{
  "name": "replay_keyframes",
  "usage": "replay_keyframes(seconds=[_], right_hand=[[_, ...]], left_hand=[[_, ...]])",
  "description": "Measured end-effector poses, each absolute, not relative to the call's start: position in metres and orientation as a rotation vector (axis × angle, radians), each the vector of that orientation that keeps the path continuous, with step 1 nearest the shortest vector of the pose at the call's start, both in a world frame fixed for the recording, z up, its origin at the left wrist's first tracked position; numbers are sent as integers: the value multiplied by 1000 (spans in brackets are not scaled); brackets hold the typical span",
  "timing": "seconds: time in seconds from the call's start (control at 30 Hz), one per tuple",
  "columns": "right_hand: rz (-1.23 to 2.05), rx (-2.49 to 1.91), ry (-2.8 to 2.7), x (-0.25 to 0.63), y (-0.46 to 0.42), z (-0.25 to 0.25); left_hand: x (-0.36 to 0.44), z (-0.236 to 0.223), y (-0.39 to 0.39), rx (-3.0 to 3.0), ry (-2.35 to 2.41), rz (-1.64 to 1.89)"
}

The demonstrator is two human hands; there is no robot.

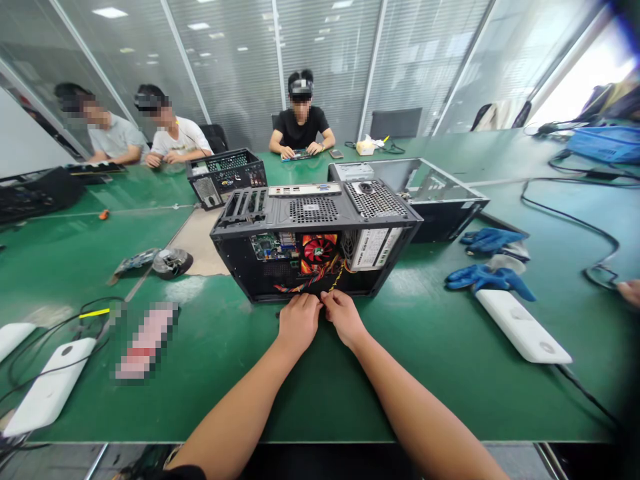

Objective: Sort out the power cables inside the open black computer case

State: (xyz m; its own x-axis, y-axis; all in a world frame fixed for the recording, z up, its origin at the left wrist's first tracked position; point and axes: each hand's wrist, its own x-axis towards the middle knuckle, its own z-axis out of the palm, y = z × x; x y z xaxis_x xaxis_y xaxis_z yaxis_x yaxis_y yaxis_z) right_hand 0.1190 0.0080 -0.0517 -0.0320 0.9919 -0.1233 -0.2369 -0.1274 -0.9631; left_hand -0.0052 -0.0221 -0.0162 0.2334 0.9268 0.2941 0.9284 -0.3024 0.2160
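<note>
An open black computer case [315, 213] lies on its side on the green table [440, 360], its open side facing me. Inside I see a red fan [319, 249], a green board, a power supply [373, 247] and coloured wires [305, 285]. My left hand [299, 322] and my right hand [343, 317] rest side by side at the case's near bottom edge. Their fingers curl together at the wires; what they pinch is hidden.
Blue gloves [487, 277] and a white device [523, 327] lie at the right. A second open case [425, 193] stands behind, another case [225, 175] at the left. Three people sit across the table. White devices and cables lie at the near left.
</note>
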Motion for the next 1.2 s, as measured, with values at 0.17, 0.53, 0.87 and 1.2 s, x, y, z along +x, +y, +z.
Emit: replay_keyframes(seconds=[0.17, 0.53, 0.87, 1.2], right_hand=[[1467, -1092, -968, 120, 8, -50], [1461, -1030, -862, 118, 13, -44], [1427, -1089, -916, 116, 17, -48], [1436, -1124, -906, 116, 18, -49]], left_hand=[[-4, -15, -20, -2484, -1807, -601], [-5, -10, -18, -2493, -1847, -593], [-5, -13, -17, -2484, -1849, -660], [-7, -15, -13, -2464, -1827, -666]])
